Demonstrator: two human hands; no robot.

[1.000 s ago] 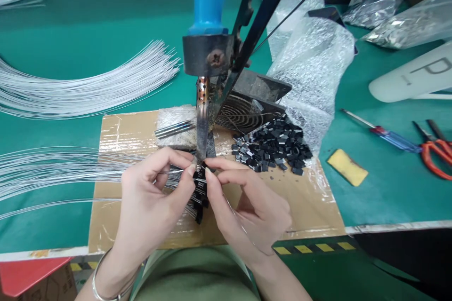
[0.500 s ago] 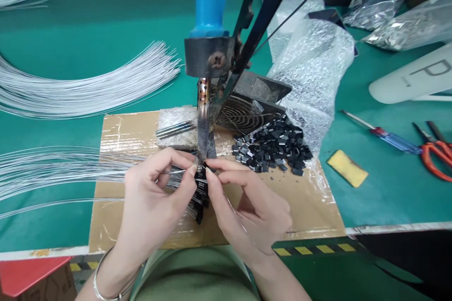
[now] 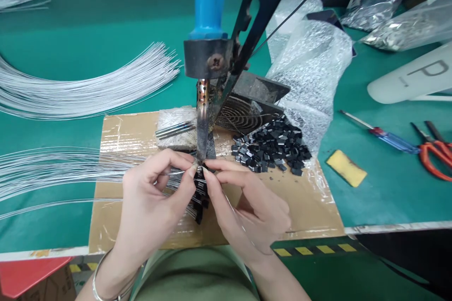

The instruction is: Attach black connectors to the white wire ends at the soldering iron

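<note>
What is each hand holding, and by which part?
The left hand appears to pinch a pale wire near its end; the right hand pinches a thin silvery strand near its upper end.

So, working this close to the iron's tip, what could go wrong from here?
First, a possible burn: the left grip and right grip are pinched right by the tip of the soldering iron, so a slip might touch it, though its heat can't be seen. Second, the wires pass beside and beneath the left grip, which could snag them. Third, a wide sweep of the right grip might scatter the loose black pieces.
</note>
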